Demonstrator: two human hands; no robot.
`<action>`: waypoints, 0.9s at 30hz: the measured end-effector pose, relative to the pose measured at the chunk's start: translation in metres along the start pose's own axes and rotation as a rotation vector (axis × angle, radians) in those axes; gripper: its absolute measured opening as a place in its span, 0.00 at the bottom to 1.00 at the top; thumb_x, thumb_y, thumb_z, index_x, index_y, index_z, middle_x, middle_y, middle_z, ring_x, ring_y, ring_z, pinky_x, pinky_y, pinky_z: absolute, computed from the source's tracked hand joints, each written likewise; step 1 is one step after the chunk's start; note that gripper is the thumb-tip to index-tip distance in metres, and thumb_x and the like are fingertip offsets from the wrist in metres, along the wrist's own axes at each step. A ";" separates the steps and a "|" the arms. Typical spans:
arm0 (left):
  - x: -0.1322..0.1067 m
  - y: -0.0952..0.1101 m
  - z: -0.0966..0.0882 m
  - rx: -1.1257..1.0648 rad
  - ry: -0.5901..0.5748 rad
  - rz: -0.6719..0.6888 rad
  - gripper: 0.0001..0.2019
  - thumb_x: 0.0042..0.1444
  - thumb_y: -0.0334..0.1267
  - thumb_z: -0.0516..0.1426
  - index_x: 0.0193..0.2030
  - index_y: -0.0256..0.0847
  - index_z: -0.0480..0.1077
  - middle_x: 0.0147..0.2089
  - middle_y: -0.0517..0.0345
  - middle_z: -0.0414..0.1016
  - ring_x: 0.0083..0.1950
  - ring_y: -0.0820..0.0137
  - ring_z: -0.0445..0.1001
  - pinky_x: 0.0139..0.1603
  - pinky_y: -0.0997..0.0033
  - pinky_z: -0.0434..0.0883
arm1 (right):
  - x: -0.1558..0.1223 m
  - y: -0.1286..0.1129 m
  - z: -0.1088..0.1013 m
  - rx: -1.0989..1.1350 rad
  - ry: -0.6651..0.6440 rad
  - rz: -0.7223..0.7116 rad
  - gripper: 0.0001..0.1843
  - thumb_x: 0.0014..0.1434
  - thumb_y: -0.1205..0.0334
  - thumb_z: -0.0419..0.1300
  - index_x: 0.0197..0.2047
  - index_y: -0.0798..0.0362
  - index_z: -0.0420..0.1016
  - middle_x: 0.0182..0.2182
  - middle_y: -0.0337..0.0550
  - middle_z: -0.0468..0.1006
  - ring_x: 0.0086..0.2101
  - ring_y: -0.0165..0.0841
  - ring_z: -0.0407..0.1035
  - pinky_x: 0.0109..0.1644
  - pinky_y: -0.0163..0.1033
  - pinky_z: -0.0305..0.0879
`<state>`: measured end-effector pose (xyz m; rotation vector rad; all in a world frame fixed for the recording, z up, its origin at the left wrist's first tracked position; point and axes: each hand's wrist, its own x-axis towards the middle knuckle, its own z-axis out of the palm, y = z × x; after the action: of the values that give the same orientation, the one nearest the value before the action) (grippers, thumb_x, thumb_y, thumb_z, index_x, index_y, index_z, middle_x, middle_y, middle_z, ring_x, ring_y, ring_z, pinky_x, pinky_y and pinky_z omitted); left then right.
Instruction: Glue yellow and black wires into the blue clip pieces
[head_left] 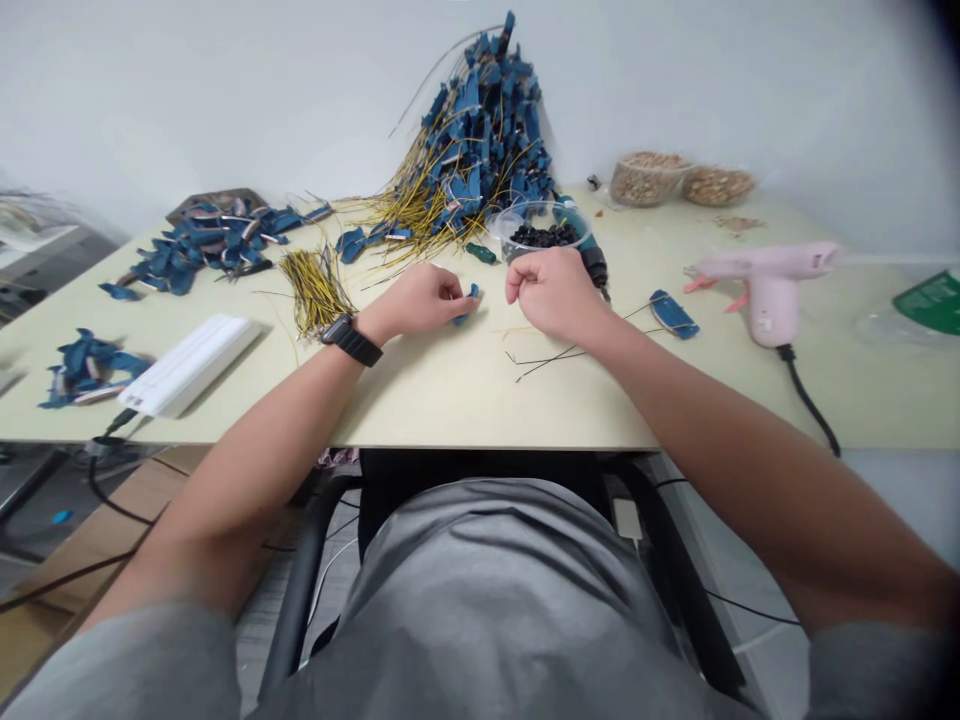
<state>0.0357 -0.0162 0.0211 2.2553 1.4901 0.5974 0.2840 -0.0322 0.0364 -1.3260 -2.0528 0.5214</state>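
Over the middle of the table, my left hand pinches a small blue piece between thumb and fingers. A short gap to the right, my right hand is closed with its fingers curled; whatever is in it is hidden or too small to name. Just behind that hand stands a clear round tub of small black parts. Thin dark wires lie below my right hand, and a blue piece with wires rests right of my right wrist.
A tall heap of blue pieces with yellow and black wires leans against the wall. A wire bundle, more blue pieces and a white box lie left. A pink glue gun and bowls of tan bits are right.
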 end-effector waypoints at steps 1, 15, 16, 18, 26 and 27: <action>0.000 0.001 0.000 -0.012 0.003 -0.012 0.23 0.77 0.50 0.69 0.28 0.45 0.79 0.26 0.57 0.80 0.28 0.68 0.65 0.39 0.58 0.64 | 0.000 0.000 0.000 -0.001 -0.002 -0.002 0.26 0.59 0.90 0.57 0.26 0.47 0.77 0.24 0.36 0.71 0.37 0.39 0.73 0.49 0.46 0.65; 0.016 -0.047 -0.001 -0.001 -0.025 0.389 0.25 0.72 0.29 0.64 0.69 0.54 0.92 0.76 0.55 0.94 0.77 0.51 0.89 0.92 0.36 0.70 | 0.002 0.005 0.001 -0.014 -0.011 -0.040 0.25 0.58 0.88 0.57 0.26 0.47 0.77 0.24 0.39 0.72 0.36 0.41 0.74 0.51 0.48 0.67; 0.016 -0.048 -0.001 0.006 -0.037 0.389 0.24 0.73 0.31 0.65 0.68 0.55 0.93 0.75 0.55 0.95 0.76 0.51 0.90 0.92 0.34 0.69 | 0.002 0.005 0.001 -0.014 -0.014 -0.036 0.25 0.58 0.88 0.57 0.26 0.47 0.77 0.24 0.39 0.72 0.36 0.41 0.73 0.51 0.48 0.67; 0.016 -0.048 0.000 0.015 -0.041 0.376 0.19 0.74 0.37 0.67 0.66 0.55 0.94 0.72 0.53 0.96 0.73 0.49 0.91 0.90 0.32 0.70 | 0.002 0.006 0.001 -0.012 -0.017 -0.029 0.25 0.59 0.88 0.57 0.26 0.47 0.77 0.24 0.39 0.72 0.36 0.41 0.73 0.51 0.48 0.67; 0.012 -0.046 -0.002 0.040 0.004 0.264 0.29 0.71 0.49 0.73 0.77 0.47 0.89 0.69 0.45 0.95 0.70 0.44 0.89 0.86 0.33 0.71 | 0.003 0.010 0.004 -0.009 -0.001 -0.047 0.25 0.57 0.88 0.57 0.26 0.48 0.80 0.25 0.38 0.75 0.35 0.40 0.72 0.51 0.47 0.66; 0.012 -0.046 -0.001 0.053 0.003 0.247 0.30 0.71 0.49 0.73 0.78 0.48 0.88 0.68 0.45 0.95 0.69 0.45 0.88 0.86 0.33 0.71 | 0.003 0.010 0.004 -0.007 0.002 -0.045 0.25 0.57 0.88 0.57 0.26 0.48 0.80 0.25 0.38 0.75 0.35 0.40 0.73 0.51 0.47 0.66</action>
<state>0.0042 0.0124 -0.0001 2.5014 1.2510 0.6385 0.2873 -0.0252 0.0281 -1.2803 -2.0795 0.4934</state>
